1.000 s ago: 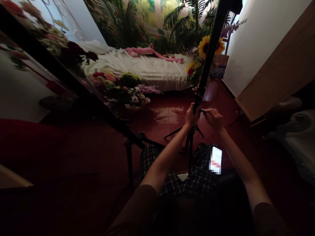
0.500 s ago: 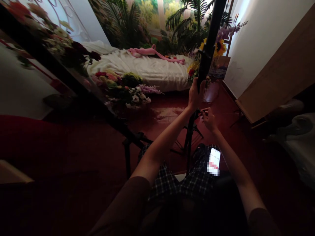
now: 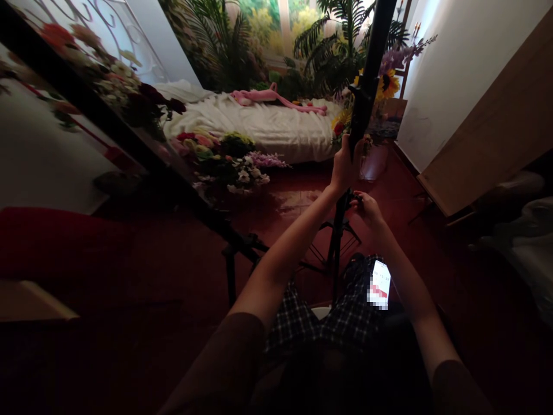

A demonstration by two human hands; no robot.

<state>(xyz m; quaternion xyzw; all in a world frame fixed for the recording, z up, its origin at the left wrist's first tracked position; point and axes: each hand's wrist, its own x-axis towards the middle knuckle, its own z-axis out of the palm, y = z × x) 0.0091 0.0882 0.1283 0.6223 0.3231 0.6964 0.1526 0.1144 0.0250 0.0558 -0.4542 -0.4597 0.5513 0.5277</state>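
Observation:
A dark pole of a stand rises between my knees and leans toward the upper right. My left hand is wrapped round it in the middle of the view. Just below and to the right, the fingers of my right hand are bent together at a small dark knob on the pole's side. Under my hands, the stand's thin legs spread near the red floor. A lit phone lies on my right thigh, its screen partly pixelated.
A second dark beam slants across the left side to a joint by my left knee. Flowers stand before a bed with a white cover and a pink plush toy. A wooden board leans at the right.
The view has shifted slightly, so the surroundings appear a little farther right. My right hand's fingers have curled closer at the knob. My left hand keeps its hold on the pole.

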